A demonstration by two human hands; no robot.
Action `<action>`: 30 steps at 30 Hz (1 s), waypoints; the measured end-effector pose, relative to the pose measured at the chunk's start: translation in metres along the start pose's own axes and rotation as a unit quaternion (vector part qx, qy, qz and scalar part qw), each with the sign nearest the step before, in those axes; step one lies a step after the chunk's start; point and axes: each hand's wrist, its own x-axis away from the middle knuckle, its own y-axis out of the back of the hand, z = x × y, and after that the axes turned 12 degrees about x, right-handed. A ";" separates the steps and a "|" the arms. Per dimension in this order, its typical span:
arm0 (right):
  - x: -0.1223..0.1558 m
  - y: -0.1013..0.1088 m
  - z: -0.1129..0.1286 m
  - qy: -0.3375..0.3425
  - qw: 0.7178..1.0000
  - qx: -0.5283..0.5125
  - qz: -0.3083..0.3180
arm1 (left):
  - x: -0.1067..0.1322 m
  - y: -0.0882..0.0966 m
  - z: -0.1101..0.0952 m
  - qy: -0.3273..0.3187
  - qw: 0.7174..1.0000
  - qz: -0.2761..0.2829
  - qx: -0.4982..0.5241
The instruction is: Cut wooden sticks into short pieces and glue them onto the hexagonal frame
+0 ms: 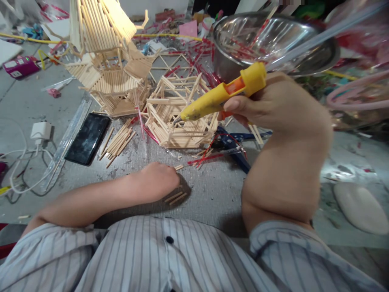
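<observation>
My right hand (267,101) is wrapped round a yellow hot glue gun (209,99) with an orange trigger. A clear glue stick (319,38) runs out of its back end. The gun's nozzle points down over a hexagonal frame (185,140) built of thin wooden sticks; from this angle I cannot tell whether it touches. Low over the table, my left hand (161,180) is closed with its fingertips hidden. A short wooden stick (179,167) shows just past its knuckles. Two or so loose sticks (175,198) lie below that hand.
Behind stands a tiered stick tower (112,81). A pile of sticks (118,142) lies beside a black phone (88,138). Blue-handled pliers (232,148) are right of the frame. A steel bowl (221,61) stands at the back right, a white charger (41,132) at left.
</observation>
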 end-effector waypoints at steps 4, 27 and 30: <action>0.000 0.000 0.000 -0.002 1.000 -0.008 -0.010 | 0.008 0.015 0.002 -0.010 1.000 -0.017 0.007; 0.005 0.009 -0.021 -0.020 0.999 -0.030 -0.007 | -0.009 0.102 0.076 0.114 0.856 -0.353 0.361; 0.005 0.011 -0.019 -0.015 1.000 -0.021 -0.002 | -0.016 0.098 0.078 0.116 0.857 -0.333 0.376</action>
